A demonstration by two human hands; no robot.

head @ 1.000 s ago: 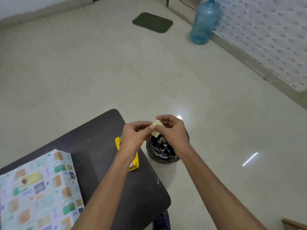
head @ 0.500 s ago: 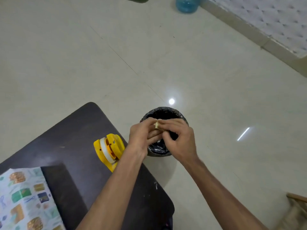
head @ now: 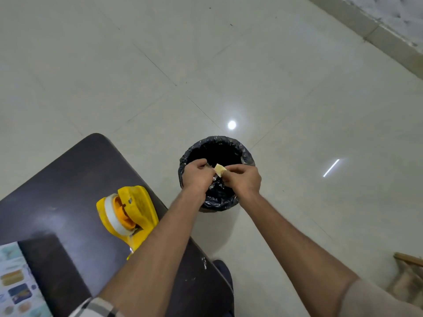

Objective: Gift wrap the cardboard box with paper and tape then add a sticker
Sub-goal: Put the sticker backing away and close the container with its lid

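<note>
Both hands are held over a black-lined waste bin (head: pixel 245 154) on the floor. My right hand (head: pixel 243 180) pinches a small pale yellow paper scrap (head: pixel 219 169). My left hand (head: pixel 196 175) has its fingers curled beside the scrap; what they pinch is too small to tell. The wrapped box (head: pixel 16 282), in patterned paper, shows at the lower left edge on the dark table (head: pixel 68 179). A yellow tape dispenser (head: pixel 127 215) lies on the table near my left forearm.
Glossy pale floor tiles spread around the bin. A wall base runs along the upper right. A wooden object (head: pixel 409 261) pokes in at the lower right edge.
The view has tilted further down and toward the bin. My hands have pulled slightly apart, so the yellow scrap shows between them again. The box has slid toward the frame's left edge.
</note>
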